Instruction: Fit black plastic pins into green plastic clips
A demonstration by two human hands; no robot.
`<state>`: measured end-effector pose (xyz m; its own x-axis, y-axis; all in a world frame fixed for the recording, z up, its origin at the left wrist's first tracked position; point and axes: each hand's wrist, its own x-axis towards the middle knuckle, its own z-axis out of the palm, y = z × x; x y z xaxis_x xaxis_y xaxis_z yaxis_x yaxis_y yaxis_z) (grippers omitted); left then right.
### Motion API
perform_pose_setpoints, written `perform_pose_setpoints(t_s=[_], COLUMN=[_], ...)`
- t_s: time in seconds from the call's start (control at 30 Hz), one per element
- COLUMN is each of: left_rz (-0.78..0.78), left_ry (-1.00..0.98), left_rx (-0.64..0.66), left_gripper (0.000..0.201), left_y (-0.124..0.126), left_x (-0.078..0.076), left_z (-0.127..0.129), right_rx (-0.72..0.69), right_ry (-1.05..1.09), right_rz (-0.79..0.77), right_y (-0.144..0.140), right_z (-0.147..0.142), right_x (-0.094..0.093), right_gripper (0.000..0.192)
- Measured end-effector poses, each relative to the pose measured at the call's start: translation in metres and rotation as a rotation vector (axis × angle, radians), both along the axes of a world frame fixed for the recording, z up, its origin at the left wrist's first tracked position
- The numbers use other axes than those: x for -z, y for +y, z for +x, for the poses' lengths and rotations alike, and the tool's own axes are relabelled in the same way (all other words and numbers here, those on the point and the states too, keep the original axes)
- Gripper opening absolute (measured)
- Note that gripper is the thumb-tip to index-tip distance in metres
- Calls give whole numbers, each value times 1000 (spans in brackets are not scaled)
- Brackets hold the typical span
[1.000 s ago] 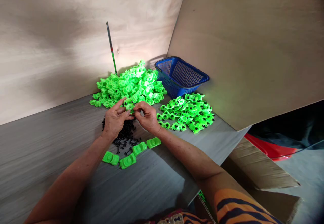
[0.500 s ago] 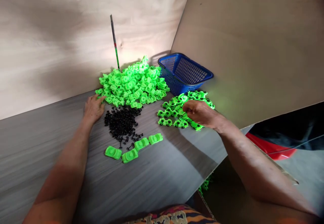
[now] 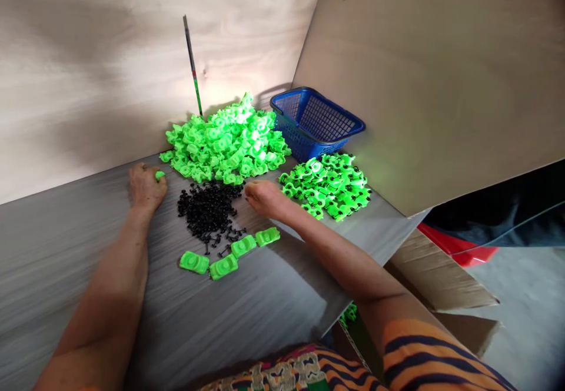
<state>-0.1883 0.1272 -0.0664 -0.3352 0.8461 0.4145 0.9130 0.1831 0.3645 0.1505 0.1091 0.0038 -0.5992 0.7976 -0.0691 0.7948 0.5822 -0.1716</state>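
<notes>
Green plastic car body (image 3: 159,175) sat pinched in left hand (image 3: 145,186) beside the big green pile (image 3: 225,143) | right hand (image 3: 263,196) — fingers curled, holding unclear — at black axle pile (image 3: 209,209) | risk: a brushing wrist could scatter axles

I've got one view only, the head camera, looking forward and down from above the person's chest onto the desk (image 3: 265,302), close in, arms running up from the bottom edge, plywood walls (image 3: 88,73) closing off the corner behind.
</notes>
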Motion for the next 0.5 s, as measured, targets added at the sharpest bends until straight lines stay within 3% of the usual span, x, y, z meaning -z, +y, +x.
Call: perform_pose_setpoints(t_s=[0.17,0.33,0.4,0.5], left_rz=[77,69,46,54], left_ry=[-171,-186,-178,-224], left_rx=[-63,-91,-122,-137], left_gripper=[22,9,16,44], left_y=[1,1,-1,-4], left_x=[-1,-6,-8,-11], left_z=[-9,-1,0,-1], right_rx=[153,195,206,200], right_ry=[53,26,-3,-2], right_rz=[-41,-32,-32,-19], right_y=[13,8,4,3], right_z=[-28,-32,-33,-32], right_x=[26,29,28,29], right_gripper=[26,31,33,33])
